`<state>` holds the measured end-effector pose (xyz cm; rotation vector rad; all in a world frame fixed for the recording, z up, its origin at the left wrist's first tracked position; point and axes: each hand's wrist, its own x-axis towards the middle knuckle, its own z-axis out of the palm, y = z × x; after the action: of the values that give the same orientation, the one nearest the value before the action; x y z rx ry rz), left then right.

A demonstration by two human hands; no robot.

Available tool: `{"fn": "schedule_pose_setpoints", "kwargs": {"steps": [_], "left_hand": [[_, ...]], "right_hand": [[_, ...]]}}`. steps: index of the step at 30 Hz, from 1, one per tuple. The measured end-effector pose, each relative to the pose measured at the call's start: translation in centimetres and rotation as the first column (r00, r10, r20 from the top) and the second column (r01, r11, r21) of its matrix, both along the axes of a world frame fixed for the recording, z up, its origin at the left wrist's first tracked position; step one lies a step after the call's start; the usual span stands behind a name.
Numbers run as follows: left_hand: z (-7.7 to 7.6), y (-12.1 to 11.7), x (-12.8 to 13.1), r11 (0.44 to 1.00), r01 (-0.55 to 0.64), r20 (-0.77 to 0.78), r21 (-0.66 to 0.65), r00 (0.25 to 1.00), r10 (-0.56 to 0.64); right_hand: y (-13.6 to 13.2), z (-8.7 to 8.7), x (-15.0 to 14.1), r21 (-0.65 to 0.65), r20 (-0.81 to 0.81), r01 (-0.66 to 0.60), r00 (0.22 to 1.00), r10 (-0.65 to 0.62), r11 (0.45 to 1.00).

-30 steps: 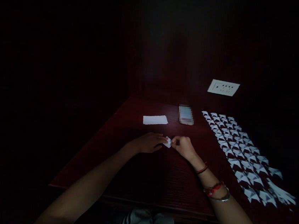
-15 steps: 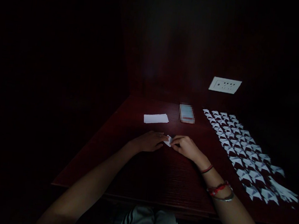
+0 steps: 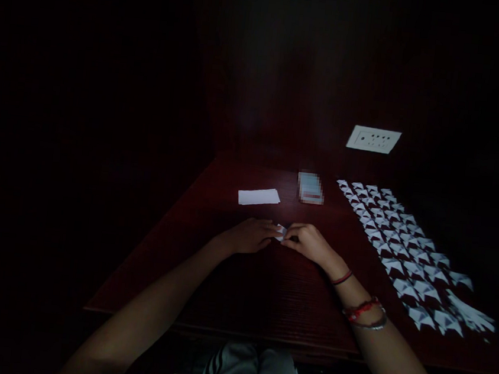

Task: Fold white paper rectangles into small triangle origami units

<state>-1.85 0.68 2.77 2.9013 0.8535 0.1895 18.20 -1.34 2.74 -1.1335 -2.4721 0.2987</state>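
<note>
Small white paper [image 3: 280,233] is lying on the worktop [image 3: 264,298] between the fingers I am watching remotely. The left hand [image 3: 251,236] is pressing its left part down with fingers straight and side by side, probably to steady it. The right hand [image 3: 310,242] is resting bent fingers at the right edge; I cannot tell whether thumb and fingertip are truly pinching. Just beyond the left fingers, white sheets [image 3: 258,197] are lying stacked, seemingly for easy reach. Beyond the right fingers, a blurred phone-like device [image 3: 310,188] is lying flat. Farther right, folded paper shapes [image 3: 398,251] are sitting in ordered rows, perhaps so the forearm isn't brushing them, with pale strips [image 3: 472,313] bunching alongside. Farthest off, I am seeing a wall socket [image 3: 373,139].
</note>
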Motion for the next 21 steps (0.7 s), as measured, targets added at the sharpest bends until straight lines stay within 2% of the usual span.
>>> {"fn": "schedule_pose_setpoints", "kwargs": {"steps": [6, 11, 15, 21], "left_hand": [[0.0, -0.1, 0.0, 1.0, -0.012, -0.001, -0.008, 1.0, 0.012], [0.2, -0.2, 0.0, 1.0, -0.016, -0.003, -0.011, 1.0, 0.015], [0.1, -0.2, 0.0, 1.0, -0.006, -0.001, 0.002, 1.0, 0.006], [-0.5, 0.2, -0.1, 1.0, -0.002, 0.016, 0.012, 1.0, 0.002]], "right_hand": [[0.2, -0.2, 0.3, 0.006, -0.011, -0.016, 1.0, 0.016, 1.0], [-0.3, 0.3, 0.3, 0.069, 0.107, -0.078, 0.992, 0.071, 0.995], [-0.7, 0.6, 0.2, 0.113, 0.201, -0.08, 0.978, 0.056, 0.99], [-1.0, 1.1, 0.1, 0.109, 0.252, -0.095, 0.966, 0.065, 0.99]]}}
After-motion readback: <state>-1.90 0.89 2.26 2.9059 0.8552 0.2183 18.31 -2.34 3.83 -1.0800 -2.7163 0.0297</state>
